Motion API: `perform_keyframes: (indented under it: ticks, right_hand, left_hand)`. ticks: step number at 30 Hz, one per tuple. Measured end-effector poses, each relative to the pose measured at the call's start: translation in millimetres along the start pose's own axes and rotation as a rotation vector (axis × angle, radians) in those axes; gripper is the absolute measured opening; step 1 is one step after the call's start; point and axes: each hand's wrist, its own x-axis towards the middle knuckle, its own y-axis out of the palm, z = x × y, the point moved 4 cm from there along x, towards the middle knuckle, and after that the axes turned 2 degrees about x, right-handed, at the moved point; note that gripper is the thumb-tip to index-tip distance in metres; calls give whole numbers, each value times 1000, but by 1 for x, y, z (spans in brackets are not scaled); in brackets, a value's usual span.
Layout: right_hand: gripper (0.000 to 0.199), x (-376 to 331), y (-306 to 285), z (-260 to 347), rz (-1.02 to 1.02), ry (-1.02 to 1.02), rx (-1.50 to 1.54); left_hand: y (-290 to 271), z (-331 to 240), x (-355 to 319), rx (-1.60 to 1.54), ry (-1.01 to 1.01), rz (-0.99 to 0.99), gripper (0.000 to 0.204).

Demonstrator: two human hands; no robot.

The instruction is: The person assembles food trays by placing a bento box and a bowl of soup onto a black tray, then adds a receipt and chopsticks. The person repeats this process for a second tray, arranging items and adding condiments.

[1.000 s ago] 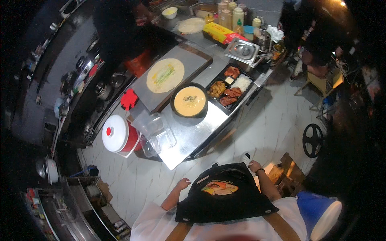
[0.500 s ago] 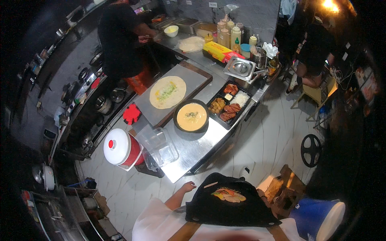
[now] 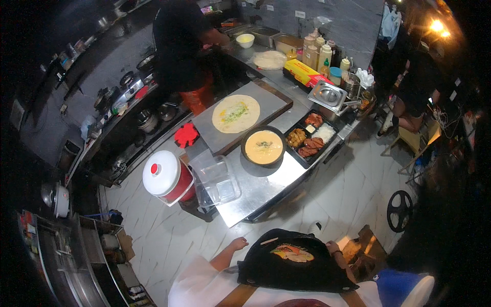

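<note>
Between your two hands hangs the black bag (image 3: pixel 294 261), pressed against your chest with its printed patch facing up. Your left hand (image 3: pixel 236 244) sits at the bag's left edge, fingers loosely curled and spread, touching or just off the fabric; whether they actually pinch it, you cannot tell from this view. Your right hand (image 3: pixel 333 249) is at the bag's right edge, mostly hidden behind the fabric, so its grip cannot be read either. That uncertainty is the main risk, as I judge it: if only one side is truly held, the bag may tip and slide off toward the tiled floor (image 3: pixel 169 230) below your fingers. Ahead of your fingertips, well apart, the steel counter (image 3: pixel 266 192) juts out with a sharp corner, carrying a clear plastic container (image 3: pixel 215 179) near its edge, a black bowl of yellow batter (image 3: pixel 263 147) and a compartment tray of food (image 3: pixel 309 138). Swinging the bag forward carelessly could catch the container or the bowl. Beyond the counter a person in dark clothes (image 3: pixel 179 51) works at the far bench, so keep clear of them. To the left of your left fingers stands a red-and-white lidded bucket (image 3: pixel 166 176), another thing to bump.
</note>
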Motion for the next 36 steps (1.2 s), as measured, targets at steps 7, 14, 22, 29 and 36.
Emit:
perform_keyframes:
  ticks: [7,14,22,29,36]
  right_hand:
    - [33,22,0,22,2,-4,24]
    - [33,30,4,15,-38,-26,18]
    - [37,43,14,3,-56,-93,29]
    - [41,30,5,14,-62,-48,38]
    - [35,19,-6,28,-46,-67,48]
  left_hand:
    - [9,13,-33,211,122,4,25]
    - [15,24,-29,204,182,-1,26]
    - [11,15,-20,-28,-32,-62,43]
    - [1,8,-20,41,16,-78,43]
    - [0,-5,-27,206,76,-25,27]
